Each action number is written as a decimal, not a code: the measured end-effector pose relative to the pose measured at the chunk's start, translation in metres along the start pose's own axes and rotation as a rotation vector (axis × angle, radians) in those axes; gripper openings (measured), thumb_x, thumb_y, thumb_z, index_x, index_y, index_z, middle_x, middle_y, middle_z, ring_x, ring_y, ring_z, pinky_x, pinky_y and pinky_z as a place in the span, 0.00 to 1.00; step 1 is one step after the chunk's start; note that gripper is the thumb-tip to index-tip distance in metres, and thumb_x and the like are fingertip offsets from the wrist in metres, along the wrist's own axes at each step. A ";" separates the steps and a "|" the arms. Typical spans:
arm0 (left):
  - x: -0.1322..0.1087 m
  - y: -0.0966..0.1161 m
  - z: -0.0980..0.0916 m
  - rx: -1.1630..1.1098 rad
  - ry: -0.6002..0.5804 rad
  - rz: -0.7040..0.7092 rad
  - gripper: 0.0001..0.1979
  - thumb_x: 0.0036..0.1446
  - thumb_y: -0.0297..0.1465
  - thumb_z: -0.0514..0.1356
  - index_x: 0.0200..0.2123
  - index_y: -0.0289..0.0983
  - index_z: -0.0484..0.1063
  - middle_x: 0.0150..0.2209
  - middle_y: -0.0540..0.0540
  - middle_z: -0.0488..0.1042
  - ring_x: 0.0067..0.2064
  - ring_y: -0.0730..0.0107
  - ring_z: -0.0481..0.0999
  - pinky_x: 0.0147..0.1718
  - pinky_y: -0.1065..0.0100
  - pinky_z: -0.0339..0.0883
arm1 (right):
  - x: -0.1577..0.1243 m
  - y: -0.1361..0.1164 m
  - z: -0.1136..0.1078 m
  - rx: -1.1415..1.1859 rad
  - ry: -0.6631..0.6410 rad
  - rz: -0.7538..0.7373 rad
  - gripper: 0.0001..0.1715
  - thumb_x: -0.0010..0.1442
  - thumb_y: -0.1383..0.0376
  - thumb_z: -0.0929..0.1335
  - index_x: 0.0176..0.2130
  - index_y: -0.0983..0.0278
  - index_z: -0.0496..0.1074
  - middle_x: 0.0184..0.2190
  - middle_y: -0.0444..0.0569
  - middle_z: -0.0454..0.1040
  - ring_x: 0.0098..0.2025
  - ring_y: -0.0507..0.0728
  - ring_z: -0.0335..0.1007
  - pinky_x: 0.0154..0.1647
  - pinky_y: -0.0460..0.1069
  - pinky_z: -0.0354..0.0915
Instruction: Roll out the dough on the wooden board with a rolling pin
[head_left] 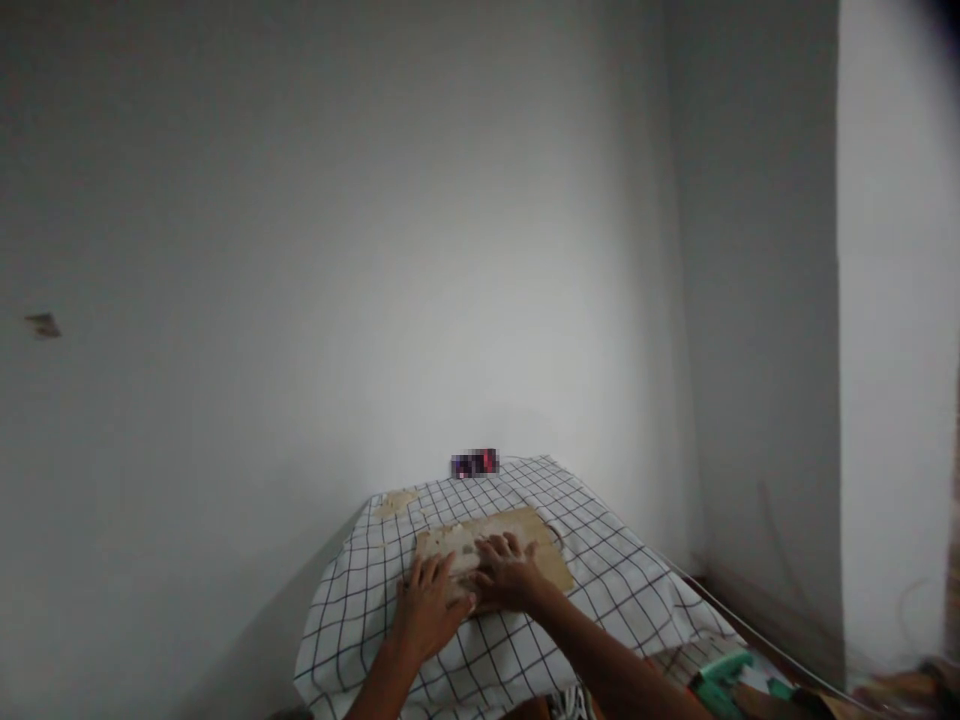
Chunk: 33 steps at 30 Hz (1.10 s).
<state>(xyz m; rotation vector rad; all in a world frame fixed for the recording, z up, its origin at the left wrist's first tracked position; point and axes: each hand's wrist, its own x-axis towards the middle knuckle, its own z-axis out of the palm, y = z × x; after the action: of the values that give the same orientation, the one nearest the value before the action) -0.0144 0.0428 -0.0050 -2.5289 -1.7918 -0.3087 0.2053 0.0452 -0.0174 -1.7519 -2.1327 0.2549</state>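
A tan rectangular board (553,550) lies on a checked cloth, with a pale, whitish layer (448,540) spread over its left and middle part. I cannot make out what this layer is. My left hand (431,605) rests at the board's near left corner, palm down, fingers stretched and apart. On the middle of the board lies my right hand (504,572), its fingers spread over the pale layer and slightly bent. The two hands are close together, and neither shows anything gripped. They hide the board's near edge in part.
The white cloth with dark checks (600,570) covers a table against a pale wall (450,250). A blurred dark and red object (475,463) sits at the far edge. A pale flat piece (396,502) lies far left. A green item (721,682) is at lower right.
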 end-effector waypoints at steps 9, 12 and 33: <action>-0.023 0.012 -0.016 -0.013 -0.049 -0.021 0.37 0.75 0.48 0.51 0.80 0.43 0.66 0.80 0.38 0.66 0.82 0.39 0.59 0.78 0.30 0.54 | -0.026 0.003 0.025 -0.075 0.142 -0.075 0.38 0.78 0.46 0.68 0.80 0.49 0.65 0.80 0.62 0.64 0.81 0.85 0.54 0.72 0.89 0.53; -0.025 0.012 -0.013 -0.017 -0.036 -0.002 0.35 0.76 0.46 0.50 0.79 0.42 0.68 0.80 0.39 0.67 0.82 0.42 0.60 0.78 0.37 0.58 | -0.029 0.005 0.029 -0.083 0.182 -0.091 0.35 0.77 0.49 0.69 0.78 0.49 0.68 0.77 0.61 0.69 0.78 0.83 0.60 0.73 0.86 0.56; 0.004 0.022 0.020 -0.016 0.143 0.109 0.28 0.79 0.35 0.50 0.76 0.49 0.72 0.79 0.43 0.68 0.80 0.44 0.66 0.79 0.35 0.60 | -0.029 0.057 -0.014 0.039 0.134 -0.112 0.32 0.84 0.52 0.56 0.73 0.56 0.75 0.77 0.55 0.70 0.81 0.66 0.59 0.83 0.66 0.52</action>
<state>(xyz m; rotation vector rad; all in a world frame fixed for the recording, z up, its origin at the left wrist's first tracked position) 0.0101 0.0420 -0.0218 -2.5315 -1.6008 -0.4886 0.2670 0.0279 -0.0303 -1.5760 -2.1063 0.1437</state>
